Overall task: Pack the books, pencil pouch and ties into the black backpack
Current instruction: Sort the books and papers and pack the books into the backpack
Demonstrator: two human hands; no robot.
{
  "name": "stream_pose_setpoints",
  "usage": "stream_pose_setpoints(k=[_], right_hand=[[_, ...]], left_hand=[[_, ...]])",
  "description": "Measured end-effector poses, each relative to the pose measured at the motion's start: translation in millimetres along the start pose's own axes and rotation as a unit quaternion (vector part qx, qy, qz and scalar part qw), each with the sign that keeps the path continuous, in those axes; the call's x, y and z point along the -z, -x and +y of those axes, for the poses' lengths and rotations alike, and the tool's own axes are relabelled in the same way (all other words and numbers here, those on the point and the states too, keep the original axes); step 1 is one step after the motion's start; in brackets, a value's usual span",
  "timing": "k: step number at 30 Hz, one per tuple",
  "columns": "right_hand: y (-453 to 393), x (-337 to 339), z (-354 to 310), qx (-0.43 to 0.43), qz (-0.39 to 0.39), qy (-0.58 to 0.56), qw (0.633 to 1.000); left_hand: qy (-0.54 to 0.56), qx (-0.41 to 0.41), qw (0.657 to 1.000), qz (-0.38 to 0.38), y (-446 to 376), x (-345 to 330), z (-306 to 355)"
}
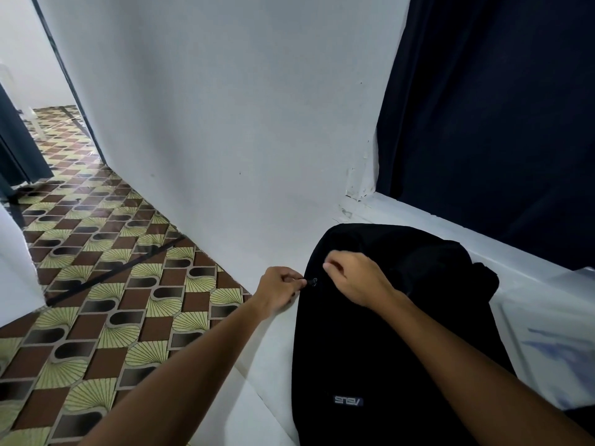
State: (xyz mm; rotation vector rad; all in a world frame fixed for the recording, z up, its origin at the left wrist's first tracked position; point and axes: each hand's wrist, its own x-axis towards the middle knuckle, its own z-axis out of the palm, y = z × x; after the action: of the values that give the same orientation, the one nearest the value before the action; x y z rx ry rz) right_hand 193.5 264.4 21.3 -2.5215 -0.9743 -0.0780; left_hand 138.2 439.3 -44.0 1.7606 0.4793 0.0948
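1. Right now the black backpack (386, 333) is seen lying flat on a white ledge (515, 252) beside the wall, logo patch toward the camera, top end away from it.
2. A small zipper pull (313, 282) on the bag's left edge is pinched by the left hand (280, 289), the grip clamped on it between thumb and fingertips.
3. The fabric just beside the pull is bunched and held by the right hand (357, 278), fingers curled onto the cloth; that is judged to be the anchor for the zip.
4. Opening or closing cannot be told from this view; the zipper track itself is lost against the black cloth.
5. For a clean run, the cloth should be kept taut by the right hand while the pull is drawn along the line of the teeth, not lifted away from them.
6. Snagging on slack fabric at the curve is judged the main risk, so the anchoring hold is best shifted along as the pull travels.
7. A pale flat item (553, 346) lies on the ledge at the right, too blurred to name; books, pouch and ties cannot be made out.
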Motion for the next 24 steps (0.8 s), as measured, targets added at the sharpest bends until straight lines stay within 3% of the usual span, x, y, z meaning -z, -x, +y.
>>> stream_pose_setpoints(k=[2, 8, 16, 20, 24], right_hand=[[-19.5, -1.3, -7.1, 0.026, -0.001, -0.034, 0.999], [-56.5, -23.9, 2.5, 0.000, -0.160, 0.153, 0.975], [-55.5, -51.0, 20.6, -0.014, -0.178, 0.145, 0.973], [-52.8, -56.1, 24.0, -0.008, -0.167, 0.158, 0.973], [-51.4, -59.1, 23.8, -0.015, -0.164, 0.172, 0.971]], left_hand=[[0.031, 0.004, 0.999, -0.012, 2.3, 2.6, 1.9], [0.070, -0.031, 0.996, -0.046, 5.2, 17.5, 1.7], [-0.082, -0.149, 0.983, -0.067, 8.7, 30.0, -2.9], [-0.118, -0.176, 0.965, -0.157, 28.0, 43.7, 4.7], [-0.135, -0.131, 0.927, -0.323, 70.0, 60.6, 8.4]])
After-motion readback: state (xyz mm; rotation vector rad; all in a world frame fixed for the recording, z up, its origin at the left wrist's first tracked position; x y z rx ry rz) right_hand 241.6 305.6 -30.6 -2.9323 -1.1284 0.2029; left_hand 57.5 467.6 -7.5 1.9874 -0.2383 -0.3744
